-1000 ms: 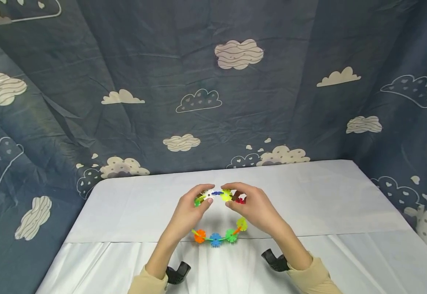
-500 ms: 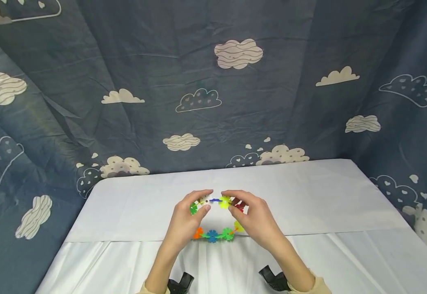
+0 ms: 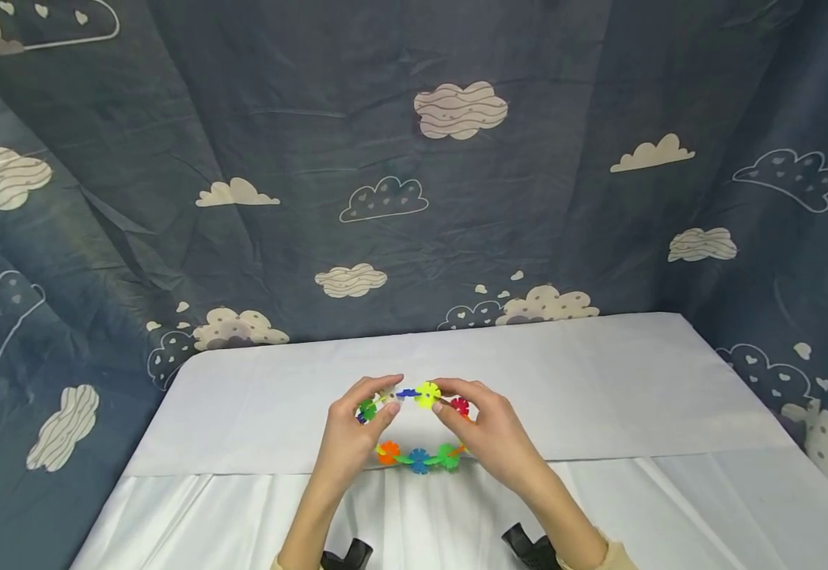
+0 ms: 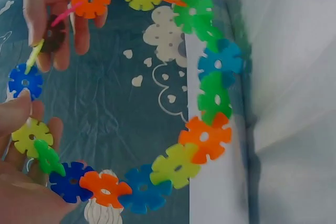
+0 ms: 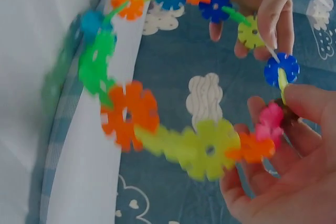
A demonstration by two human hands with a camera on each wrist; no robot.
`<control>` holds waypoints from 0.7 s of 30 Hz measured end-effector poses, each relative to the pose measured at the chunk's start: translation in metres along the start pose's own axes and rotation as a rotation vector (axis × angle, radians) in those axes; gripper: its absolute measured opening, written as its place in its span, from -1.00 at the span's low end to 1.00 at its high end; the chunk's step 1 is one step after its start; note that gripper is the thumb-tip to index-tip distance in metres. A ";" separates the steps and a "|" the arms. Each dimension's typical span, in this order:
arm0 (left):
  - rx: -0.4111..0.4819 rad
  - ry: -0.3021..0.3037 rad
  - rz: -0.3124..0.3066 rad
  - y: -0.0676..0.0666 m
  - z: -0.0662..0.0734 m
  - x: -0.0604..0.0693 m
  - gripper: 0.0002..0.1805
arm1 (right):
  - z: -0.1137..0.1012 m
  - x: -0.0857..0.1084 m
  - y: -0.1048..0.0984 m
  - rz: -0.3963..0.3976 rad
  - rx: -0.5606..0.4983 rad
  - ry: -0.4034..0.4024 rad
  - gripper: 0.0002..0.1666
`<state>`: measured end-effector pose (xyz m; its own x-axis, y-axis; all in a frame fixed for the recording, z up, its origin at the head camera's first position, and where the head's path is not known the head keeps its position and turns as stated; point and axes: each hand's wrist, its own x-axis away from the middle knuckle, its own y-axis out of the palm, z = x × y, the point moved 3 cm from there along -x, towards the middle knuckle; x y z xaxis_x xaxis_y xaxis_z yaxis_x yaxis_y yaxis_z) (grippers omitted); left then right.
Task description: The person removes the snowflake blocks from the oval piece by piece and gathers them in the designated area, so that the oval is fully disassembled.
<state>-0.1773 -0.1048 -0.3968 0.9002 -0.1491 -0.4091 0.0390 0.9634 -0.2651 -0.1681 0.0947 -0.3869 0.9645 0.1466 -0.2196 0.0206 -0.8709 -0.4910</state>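
A closed loop of colourful notched plastic discs [image 3: 419,461], slotted edge to edge, hangs between both hands over the white table. The left hand [image 3: 348,435] pinches a white disc [image 3: 389,396] on the loop's upper left. Opposite it, the right hand [image 3: 495,431] pinches the upper right part by a yellow disc [image 3: 428,394], thumb below and fingers above. Between the hands is a dark blue disc [image 4: 25,82], seen face-on in the left wrist view. An orange disc [image 5: 128,115] stands on the loop's far side in the right wrist view. Fingers partly hide some discs.
A white cloth covers the table [image 3: 585,380], with a seam across its middle. Behind and at the sides hangs a dark blue curtain [image 3: 300,142] printed with clouds. Black mounts [image 3: 530,546] sit at the wrists.
Both hands have come a little down and to the left in the head view, carrying the loop. The grip looks the same, and the yellow disc shows more fully beside the right fingers.
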 end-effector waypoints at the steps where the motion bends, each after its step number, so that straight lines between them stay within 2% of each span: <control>1: 0.010 -0.001 -0.001 0.001 0.001 0.001 -0.61 | -0.001 0.001 0.001 -0.010 -0.017 0.005 -0.63; 3: 0.021 -0.003 -0.005 0.002 0.007 0.002 -0.63 | -0.004 0.002 0.003 -0.021 -0.039 0.008 -0.64; 6: 0.015 0.019 -0.019 0.005 0.024 0.004 -0.67 | -0.008 0.005 0.002 -0.018 -0.058 -0.007 -0.68; 9: 0.010 0.061 -0.026 0.007 0.039 0.006 -0.70 | -0.010 0.008 -0.001 -0.005 -0.051 -0.054 -0.70; 11: 0.010 0.098 -0.017 0.009 0.043 0.006 -0.70 | -0.010 0.008 -0.003 0.008 -0.038 -0.105 -0.70; 16: -0.055 0.169 0.037 0.016 0.023 0.006 -0.59 | -0.005 0.005 -0.005 0.050 0.017 -0.234 -0.70; 19: -0.116 0.180 0.058 0.018 0.009 0.006 -0.59 | 0.000 0.002 -0.003 0.055 0.037 -0.256 -0.70; 21: -0.139 0.167 0.056 0.018 0.004 0.006 -0.64 | 0.005 0.000 -0.001 0.048 0.041 -0.252 -0.70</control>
<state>-0.1698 -0.0878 -0.4008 0.8145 -0.1422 -0.5624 -0.0797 0.9329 -0.3512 -0.1690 0.0983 -0.3906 0.8682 0.2220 -0.4439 -0.0395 -0.8607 -0.5076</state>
